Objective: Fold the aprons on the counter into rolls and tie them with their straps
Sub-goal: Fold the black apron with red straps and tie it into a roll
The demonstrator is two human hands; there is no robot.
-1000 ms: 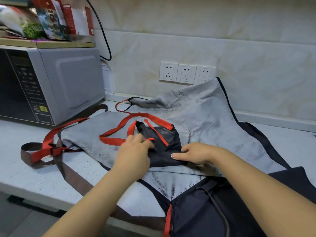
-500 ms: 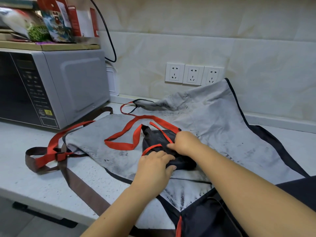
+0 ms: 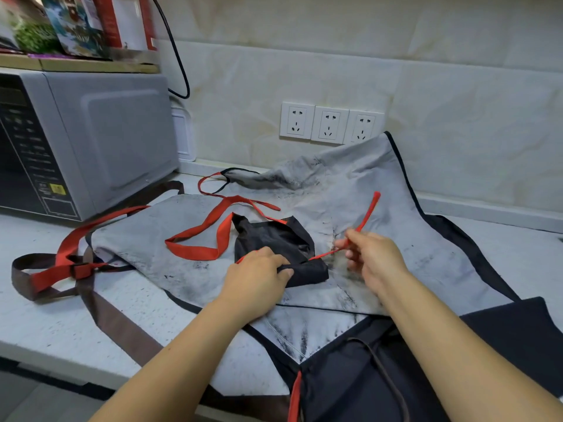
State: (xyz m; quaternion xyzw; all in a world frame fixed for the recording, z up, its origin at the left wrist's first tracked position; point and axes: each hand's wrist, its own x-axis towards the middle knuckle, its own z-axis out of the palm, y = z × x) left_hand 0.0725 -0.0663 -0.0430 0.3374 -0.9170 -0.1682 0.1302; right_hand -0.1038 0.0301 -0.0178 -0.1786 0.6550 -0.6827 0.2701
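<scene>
A small dark folded apron bundle [image 3: 278,245] lies on top of a spread grey stained apron [image 3: 365,208] on the counter. My left hand [image 3: 259,277] grips the bundle's near left edge and holds it down. To the right of the bundle my right hand [image 3: 370,258] pinches a thin red strap [image 3: 367,216]; the strap runs from the bundle to my fingers and its free end sticks up and away. A wide red strap loop [image 3: 210,236] lies left of the bundle.
A microwave [image 3: 82,141] stands at the left, with packages on a board on top. Brown and red straps [image 3: 61,263] trail toward the counter's front edge. Another dark apron [image 3: 365,376] lies at the near right. Wall sockets [image 3: 330,123] sit behind.
My right hand left the top of the bundle and pulled the thin red strap out to the right and up. My left hand moved further onto the bundle's near edge.
</scene>
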